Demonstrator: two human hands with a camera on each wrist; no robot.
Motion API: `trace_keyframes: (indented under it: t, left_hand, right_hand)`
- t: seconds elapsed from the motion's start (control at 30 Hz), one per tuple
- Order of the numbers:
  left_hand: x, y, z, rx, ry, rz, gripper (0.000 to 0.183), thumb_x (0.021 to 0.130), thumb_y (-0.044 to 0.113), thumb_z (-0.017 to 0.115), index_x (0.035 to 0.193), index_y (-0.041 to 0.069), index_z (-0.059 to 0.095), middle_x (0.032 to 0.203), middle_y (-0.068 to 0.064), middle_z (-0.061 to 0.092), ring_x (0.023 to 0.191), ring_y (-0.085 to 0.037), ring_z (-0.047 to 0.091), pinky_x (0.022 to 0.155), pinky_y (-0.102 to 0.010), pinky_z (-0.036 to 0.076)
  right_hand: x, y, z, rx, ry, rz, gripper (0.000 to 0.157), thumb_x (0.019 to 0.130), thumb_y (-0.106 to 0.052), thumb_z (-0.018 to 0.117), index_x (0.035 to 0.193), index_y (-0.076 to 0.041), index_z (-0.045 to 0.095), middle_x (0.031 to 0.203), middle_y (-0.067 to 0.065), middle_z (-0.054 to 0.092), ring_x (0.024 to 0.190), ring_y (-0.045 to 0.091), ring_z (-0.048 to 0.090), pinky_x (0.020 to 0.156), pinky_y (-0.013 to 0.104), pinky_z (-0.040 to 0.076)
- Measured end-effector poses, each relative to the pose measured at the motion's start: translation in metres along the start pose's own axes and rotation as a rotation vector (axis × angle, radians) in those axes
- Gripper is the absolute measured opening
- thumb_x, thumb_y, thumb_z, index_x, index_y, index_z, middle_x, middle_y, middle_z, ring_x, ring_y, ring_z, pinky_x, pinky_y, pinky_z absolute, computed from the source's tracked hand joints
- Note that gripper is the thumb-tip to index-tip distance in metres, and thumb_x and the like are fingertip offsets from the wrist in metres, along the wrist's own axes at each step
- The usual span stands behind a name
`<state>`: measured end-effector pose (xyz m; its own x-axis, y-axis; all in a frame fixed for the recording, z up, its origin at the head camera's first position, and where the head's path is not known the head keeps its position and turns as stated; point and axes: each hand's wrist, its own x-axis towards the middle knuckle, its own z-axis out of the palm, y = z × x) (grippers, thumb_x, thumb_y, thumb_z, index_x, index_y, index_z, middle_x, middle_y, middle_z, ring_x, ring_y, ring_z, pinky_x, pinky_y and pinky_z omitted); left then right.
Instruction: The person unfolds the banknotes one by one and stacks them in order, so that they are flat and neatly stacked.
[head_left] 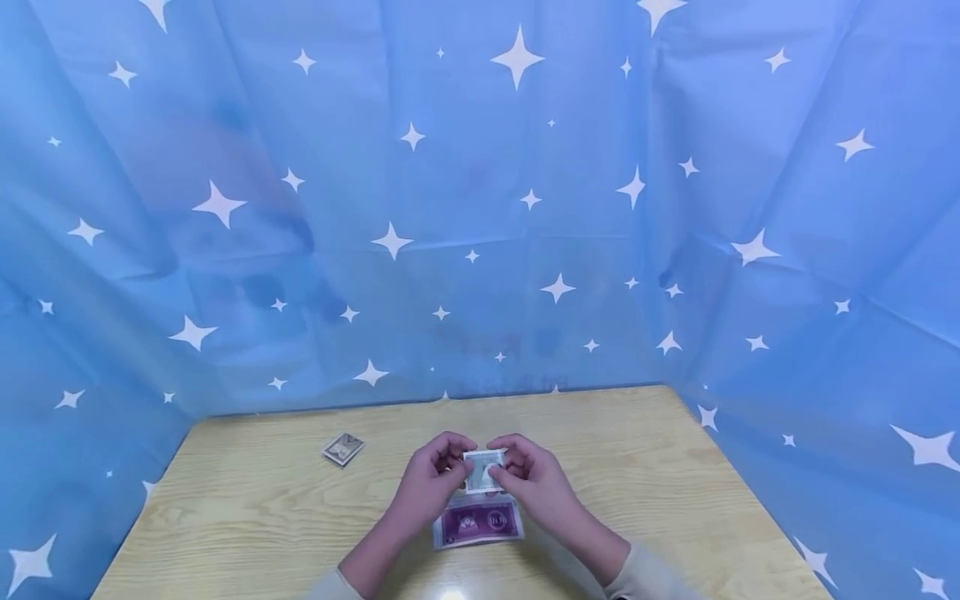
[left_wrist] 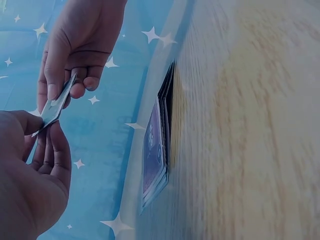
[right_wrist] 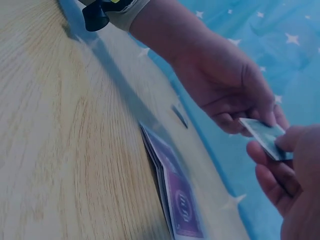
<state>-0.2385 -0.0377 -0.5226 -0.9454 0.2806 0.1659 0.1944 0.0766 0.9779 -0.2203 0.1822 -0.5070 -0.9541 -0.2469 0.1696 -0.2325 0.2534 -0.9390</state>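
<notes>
My left hand [head_left: 429,482] and right hand [head_left: 538,483] meet over the table's front middle, pinching a small folded banknote [head_left: 480,472] from its two sides. Pale green and white, the note is flat and compact, with thumbs on its near face and fingers behind; the left wrist view shows the folded note [left_wrist: 56,107] nearly edge-on. Just below the hands lies a stack of purple banknotes [head_left: 480,523]. From the right wrist side, several layers show along the edge of the purple stack [right_wrist: 172,185], which bends slightly.
Toward the back left of the wooden table [head_left: 247,500] lies another small folded note [head_left: 344,449], brownish grey with a white border. A blue curtain [head_left: 465,167] with white stars hangs behind the table and along both sides.
</notes>
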Motion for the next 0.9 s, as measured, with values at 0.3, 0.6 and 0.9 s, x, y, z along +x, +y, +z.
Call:
trace_keyframes:
  t: [0.3,0.6,0.9]
  left_hand:
    - [0.0016,0.0023,-0.0013,-0.011,0.024,0.013,0.020,0.102,0.008,0.077,0.121,0.009,0.077,0.099,-0.007,0.071,0.083,-0.017,0.065,0.069,-0.023,0.055]
    - [0.0009,0.0011,-0.0021,-0.035,0.048,-0.012,0.014,0.102,0.008,0.079,0.115,0.005,0.075,0.097,-0.009,0.072,0.080,-0.018,0.068,0.073,-0.028,0.063]
    - [-0.0004,0.0005,-0.0026,0.121,0.154,0.053,0.008,0.100,0.014,0.083,0.101,0.015,0.076,0.101,0.001,0.068,0.091,-0.016,0.067,0.075,-0.027,0.058]
  right_hand:
    - [0.0037,-0.0021,-0.0004,0.003,0.019,0.007,0.031,0.100,-0.002,0.079,0.130,-0.005,0.072,0.081,0.005,0.064,0.063,0.005,0.045,0.060,0.017,0.041]
    - [0.0046,0.0015,-0.0005,-0.010,0.009,0.001,0.031,0.100,-0.005,0.080,0.130,-0.006,0.072,0.086,0.009,0.070,0.066,0.007,0.053,0.062,0.019,0.046]
    - [0.0049,0.0014,0.0005,-0.079,0.030,-0.057,0.028,0.100,-0.008,0.082,0.127,-0.009,0.074,0.084,0.003,0.070,0.068,0.009,0.057,0.061,0.020,0.047]
